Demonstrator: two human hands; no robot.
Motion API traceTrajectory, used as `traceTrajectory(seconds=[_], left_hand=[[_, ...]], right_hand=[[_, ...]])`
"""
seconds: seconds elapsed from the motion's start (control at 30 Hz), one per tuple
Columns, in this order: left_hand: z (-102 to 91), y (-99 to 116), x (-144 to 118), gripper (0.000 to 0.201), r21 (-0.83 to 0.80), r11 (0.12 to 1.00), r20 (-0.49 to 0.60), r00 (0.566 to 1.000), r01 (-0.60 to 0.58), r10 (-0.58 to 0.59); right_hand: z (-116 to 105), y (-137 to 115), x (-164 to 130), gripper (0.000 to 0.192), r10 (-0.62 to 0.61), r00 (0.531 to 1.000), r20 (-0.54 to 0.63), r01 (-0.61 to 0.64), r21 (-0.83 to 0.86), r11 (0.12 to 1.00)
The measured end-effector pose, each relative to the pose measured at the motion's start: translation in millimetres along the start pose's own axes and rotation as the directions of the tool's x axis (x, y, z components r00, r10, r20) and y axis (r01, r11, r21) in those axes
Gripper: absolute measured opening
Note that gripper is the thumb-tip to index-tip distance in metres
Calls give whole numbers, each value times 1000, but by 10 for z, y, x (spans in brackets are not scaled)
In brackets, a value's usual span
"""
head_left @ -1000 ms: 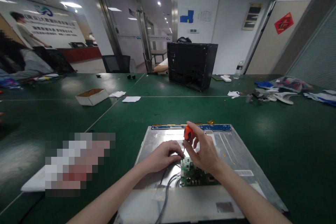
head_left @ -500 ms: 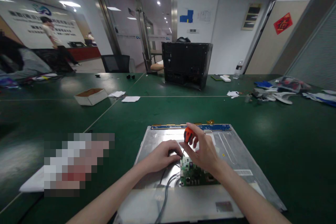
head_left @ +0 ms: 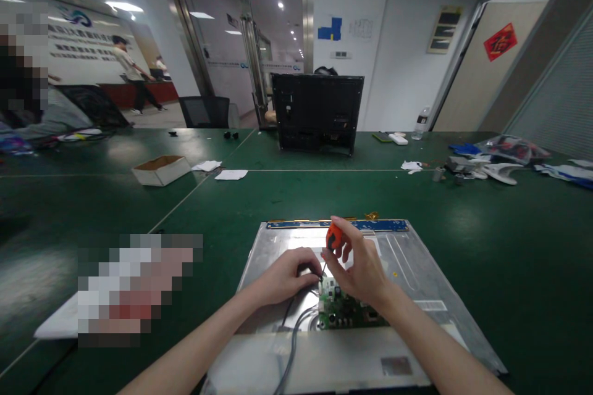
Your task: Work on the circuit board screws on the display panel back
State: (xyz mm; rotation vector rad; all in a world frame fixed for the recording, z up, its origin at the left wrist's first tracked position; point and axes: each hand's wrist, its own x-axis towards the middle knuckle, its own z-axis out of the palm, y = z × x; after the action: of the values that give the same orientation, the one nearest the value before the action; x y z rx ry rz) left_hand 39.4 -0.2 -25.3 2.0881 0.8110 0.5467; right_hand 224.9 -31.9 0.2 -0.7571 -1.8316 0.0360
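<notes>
My right hand (head_left: 364, 265) is closed around a screwdriver (head_left: 333, 236) with an orange and black handle. Its thin shaft points down at the upper left corner of a green circuit board (head_left: 336, 311). At that same corner my left hand (head_left: 291, 273) has its fingertips pinched together by the shaft's tip; whatever they hold is hidden. The board lies on the silvery metal back of a display panel (head_left: 435, 278), partly covered by my right hand. A grey cable (head_left: 293, 352) runs from the board's left side toward me. Along the panel's far edge sits a blue strip board (head_left: 389, 225).
A black monitor housing (head_left: 319, 111) stands across the green table (head_left: 222, 216). To the left are an open cardboard box (head_left: 162, 171) and paper pieces (head_left: 231, 174). A water bottle (head_left: 420, 123) and plastic bags (head_left: 514, 149) lie toward the right. People are at the far left.
The screwdriver handle has turned slightly and tilted a little to the right. Across the table, the black housing has shifted left and rotated. A person in the background has walked rightward.
</notes>
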Motion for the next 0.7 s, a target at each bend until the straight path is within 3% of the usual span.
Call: traceTrajectory(seconds=[0.5,0.7], left_hand=[[4,18,21,10,-25,999,0,1000,-24,24],[1,27,14,10,-15,1000,-2,1000,-19,19]], right_hand=[[-23,42,-37,64,3,998,63,-6,53,999],[-12,27,-30,61,4,999,33,-5,23,1000]])
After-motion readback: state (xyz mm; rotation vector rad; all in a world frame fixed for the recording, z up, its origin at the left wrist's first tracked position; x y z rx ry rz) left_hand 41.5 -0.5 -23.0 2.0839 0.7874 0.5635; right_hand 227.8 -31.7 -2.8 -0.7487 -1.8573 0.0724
